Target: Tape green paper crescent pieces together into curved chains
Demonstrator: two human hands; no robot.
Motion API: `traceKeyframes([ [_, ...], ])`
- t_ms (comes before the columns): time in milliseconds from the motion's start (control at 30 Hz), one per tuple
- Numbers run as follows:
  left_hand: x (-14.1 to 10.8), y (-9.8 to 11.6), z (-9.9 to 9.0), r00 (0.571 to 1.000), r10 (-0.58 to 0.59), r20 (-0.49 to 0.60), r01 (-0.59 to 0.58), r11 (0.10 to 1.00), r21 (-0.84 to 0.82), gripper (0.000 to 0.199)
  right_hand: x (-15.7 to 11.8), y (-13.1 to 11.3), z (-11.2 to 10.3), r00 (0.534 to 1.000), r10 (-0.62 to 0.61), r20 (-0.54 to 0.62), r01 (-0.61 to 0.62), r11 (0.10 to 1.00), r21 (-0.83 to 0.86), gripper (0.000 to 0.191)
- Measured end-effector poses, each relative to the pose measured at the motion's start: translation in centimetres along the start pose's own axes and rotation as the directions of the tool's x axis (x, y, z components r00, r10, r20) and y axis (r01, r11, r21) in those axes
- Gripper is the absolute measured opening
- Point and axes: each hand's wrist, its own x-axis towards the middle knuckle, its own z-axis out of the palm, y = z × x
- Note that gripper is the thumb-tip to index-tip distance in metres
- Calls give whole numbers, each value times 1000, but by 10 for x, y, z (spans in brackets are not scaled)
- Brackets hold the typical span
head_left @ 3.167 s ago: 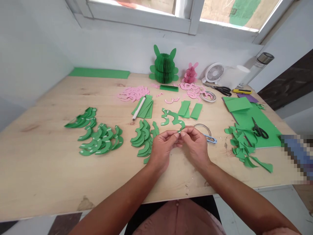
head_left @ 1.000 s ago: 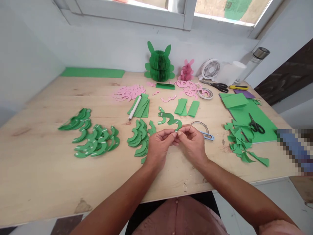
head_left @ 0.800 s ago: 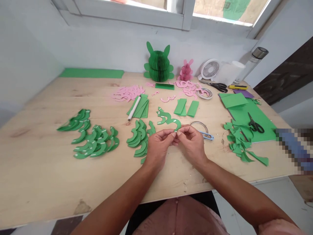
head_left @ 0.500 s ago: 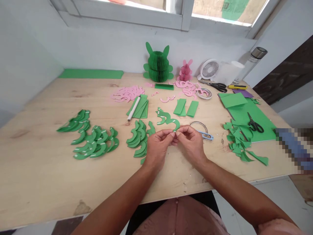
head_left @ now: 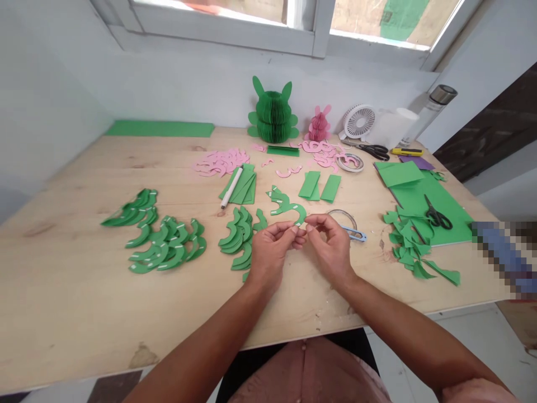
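Note:
A wavy green paper cutout [head_left: 286,205] with small white tape strips lies in front of me. Its near curved end is pinched between the thumb and fingers of my left hand [head_left: 272,252]. Just to the right, my right hand [head_left: 329,240] has thumb and forefinger pressed together close to that end; whatever sits between them is too small to make out. Left of my left hand is a pile of similar green cutouts [head_left: 237,229]. Beyond my right hand a roll of tape [head_left: 346,214] lies by a light blue cutter [head_left: 356,234].
More taped green cutouts [head_left: 168,246] spread at left. A white marker [head_left: 231,187] rests on green strips. Pink cutouts [head_left: 222,162], a green honeycomb paper figure [head_left: 274,117] and a small fan [head_left: 359,120] stand or lie farther back. Black scissors [head_left: 438,217] and green scraps [head_left: 405,238] are at right.
My right hand's fingertips have drawn slightly right, away from the cutout's end, so a gap shows between the hands. My left hand keeps its pinch. The view has shifted a little.

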Motion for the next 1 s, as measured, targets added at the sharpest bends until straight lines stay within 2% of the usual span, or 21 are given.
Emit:
traceKeyframes([
  [100, 0, -1, -1, 1000, -5, 10, 5, 1000, 1, 18, 1, 2, 1, 997, 71, -3, -70, 992, 109, 12],
  [267, 2, -4, -2, 999, -14, 50, 15, 1000, -25, 17, 3, 3, 1, 983, 158, 97, -175, 962, 207, 13],
  [567, 0, -2, 0, 997, -38, 68, 40, 999, -24, 17, 2, 7, 2, 979, 153, 132, -182, 954, 239, 12],
  [767, 0, -3, -1, 998, 2, 65, -6, 999, 48, 19, 1, 4, 2, 970, 179, 166, -221, 933, 285, 19],
  [1000, -1, -2, 0, 998, 9, 54, -16, 990, 137, 20, 3, 0, 0, 977, 151, 154, -189, 942, 278, 17],
])
